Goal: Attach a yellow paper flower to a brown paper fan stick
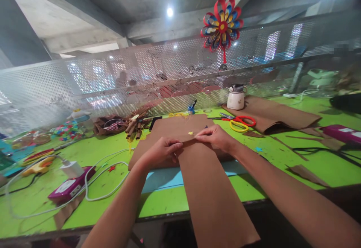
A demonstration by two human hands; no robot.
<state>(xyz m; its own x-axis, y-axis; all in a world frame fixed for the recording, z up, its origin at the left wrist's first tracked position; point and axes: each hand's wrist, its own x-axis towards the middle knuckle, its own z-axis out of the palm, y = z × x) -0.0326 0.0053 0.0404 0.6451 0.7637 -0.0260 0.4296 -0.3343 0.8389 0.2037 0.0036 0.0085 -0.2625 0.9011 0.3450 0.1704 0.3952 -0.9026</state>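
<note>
A long strip of brown kraft paper (211, 187) hangs toward me over the table's front edge. Its far end is pinched by my left hand (162, 152) at the left corner and by my right hand (216, 139) at the right corner. Thumb and fingers are closed on both hands. Under them lies a larger brown paper piece (172, 125), resting partly on a light blue sheet (163, 180). A small yellow scrap (191, 133) sits just beyond the pinched edge.
Red- and yellow-handled scissors (239, 122), a white bottle (235, 99) and folded brown paper (279, 112) lie back right. A purple power strip (70, 187) with a white cable is at left. A perforated screen (107, 78) bounds the green table, with a paper flower (222, 26) on it.
</note>
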